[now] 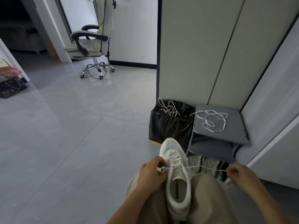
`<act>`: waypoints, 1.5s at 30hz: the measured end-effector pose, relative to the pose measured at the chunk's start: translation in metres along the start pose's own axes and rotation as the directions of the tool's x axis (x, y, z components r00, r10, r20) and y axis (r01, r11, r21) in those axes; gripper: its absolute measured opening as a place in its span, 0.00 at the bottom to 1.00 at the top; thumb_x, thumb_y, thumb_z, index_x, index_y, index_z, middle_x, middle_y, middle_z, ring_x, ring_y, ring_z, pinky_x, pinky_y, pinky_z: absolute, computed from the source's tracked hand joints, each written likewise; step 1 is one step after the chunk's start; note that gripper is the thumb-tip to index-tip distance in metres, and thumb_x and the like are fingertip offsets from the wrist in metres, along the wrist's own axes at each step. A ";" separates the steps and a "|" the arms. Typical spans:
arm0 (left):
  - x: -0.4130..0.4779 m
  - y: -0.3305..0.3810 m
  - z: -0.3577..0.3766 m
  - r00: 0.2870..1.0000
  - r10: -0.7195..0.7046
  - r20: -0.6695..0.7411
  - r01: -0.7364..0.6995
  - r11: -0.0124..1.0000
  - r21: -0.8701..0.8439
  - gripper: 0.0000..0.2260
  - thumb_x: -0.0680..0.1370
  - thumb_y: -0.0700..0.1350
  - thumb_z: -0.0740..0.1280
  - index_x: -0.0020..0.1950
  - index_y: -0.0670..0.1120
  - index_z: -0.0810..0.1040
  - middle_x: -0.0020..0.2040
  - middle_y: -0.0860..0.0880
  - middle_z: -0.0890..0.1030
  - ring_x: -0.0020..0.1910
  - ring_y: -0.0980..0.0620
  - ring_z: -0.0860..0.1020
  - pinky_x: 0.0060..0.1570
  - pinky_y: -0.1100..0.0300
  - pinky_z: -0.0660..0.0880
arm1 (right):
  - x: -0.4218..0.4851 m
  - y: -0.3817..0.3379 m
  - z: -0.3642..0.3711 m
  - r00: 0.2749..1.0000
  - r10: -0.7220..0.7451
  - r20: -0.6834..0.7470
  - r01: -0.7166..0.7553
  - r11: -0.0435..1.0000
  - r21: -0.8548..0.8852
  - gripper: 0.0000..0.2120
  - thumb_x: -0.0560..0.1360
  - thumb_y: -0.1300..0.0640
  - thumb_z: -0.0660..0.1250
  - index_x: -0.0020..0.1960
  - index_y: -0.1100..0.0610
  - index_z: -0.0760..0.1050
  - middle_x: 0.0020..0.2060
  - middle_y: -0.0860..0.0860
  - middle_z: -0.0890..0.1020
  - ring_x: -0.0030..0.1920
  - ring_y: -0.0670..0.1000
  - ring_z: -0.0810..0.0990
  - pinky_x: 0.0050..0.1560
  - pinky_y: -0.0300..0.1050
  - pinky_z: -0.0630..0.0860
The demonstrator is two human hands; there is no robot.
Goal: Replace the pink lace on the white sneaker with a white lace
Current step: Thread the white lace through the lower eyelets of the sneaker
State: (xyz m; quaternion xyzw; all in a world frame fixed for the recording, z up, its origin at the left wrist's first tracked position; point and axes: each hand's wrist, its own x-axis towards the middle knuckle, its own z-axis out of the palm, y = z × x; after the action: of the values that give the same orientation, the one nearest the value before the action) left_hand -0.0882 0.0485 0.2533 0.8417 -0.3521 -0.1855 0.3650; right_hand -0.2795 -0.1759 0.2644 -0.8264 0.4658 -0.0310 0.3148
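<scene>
The white sneaker lies between my knees, toe pointing away from me. A white lace crosses its eyelets in several rows. My left hand pinches one lace end against the sneaker's left side. My right hand pinches the other end and holds it stretched out to the right. The pink lace lies tangled on top of a black bag. A second white lace lies loose on a grey shelf.
Other shoes sit under the grey shelf beside a tall cabinet. An office chair stands on the tiled floor at the back left. A dark paper bag is at the far left edge.
</scene>
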 end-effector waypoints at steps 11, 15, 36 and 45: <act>-0.002 -0.003 -0.005 1.000 -0.001 0.027 0.006 0.984 -0.180 0.07 0.73 0.48 0.69 0.38 0.58 0.75 0.36 0.58 0.80 0.38 0.59 0.78 0.43 0.66 0.74 | -0.015 -0.081 0.049 0.878 -0.414 0.243 0.417 0.908 0.038 0.08 0.73 0.57 0.68 0.40 0.45 0.73 0.40 0.44 0.79 0.39 0.42 0.76 0.42 0.40 0.72; -0.004 -0.003 -0.010 1.000 -0.015 0.009 0.017 0.955 -0.295 0.08 0.74 0.39 0.67 0.38 0.50 0.75 0.32 0.60 0.78 0.32 0.63 0.75 0.40 0.71 0.70 | -0.016 -0.077 0.034 0.875 -0.407 0.260 0.394 0.913 0.105 0.07 0.73 0.57 0.69 0.38 0.49 0.75 0.34 0.44 0.77 0.33 0.38 0.73 0.37 0.32 0.69; -0.052 0.006 -0.013 0.934 0.342 -0.106 -0.314 0.925 0.214 0.06 0.71 0.54 0.61 0.45 0.64 0.66 0.42 0.60 0.79 0.38 0.60 0.75 0.37 0.68 0.72 | -0.051 -0.081 0.030 0.786 -0.503 0.360 0.471 0.864 0.178 0.10 0.71 0.52 0.71 0.41 0.49 0.68 0.31 0.41 0.74 0.30 0.40 0.69 0.33 0.35 0.65; -0.045 0.008 -0.004 0.975 0.197 -0.102 -0.180 0.972 0.152 0.10 0.70 0.64 0.59 0.46 0.62 0.67 0.42 0.59 0.77 0.41 0.60 0.75 0.40 0.58 0.75 | -0.046 -0.082 0.033 0.826 -0.447 0.342 0.414 0.894 0.170 0.11 0.70 0.49 0.72 0.46 0.52 0.71 0.31 0.46 0.73 0.30 0.40 0.69 0.34 0.35 0.64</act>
State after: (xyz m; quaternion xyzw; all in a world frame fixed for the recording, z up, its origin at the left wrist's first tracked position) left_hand -0.1199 0.0795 0.2644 0.8376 -0.4209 -0.0752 0.3401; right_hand -0.2329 -0.0936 0.2944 -0.8859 0.1972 0.0354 0.4184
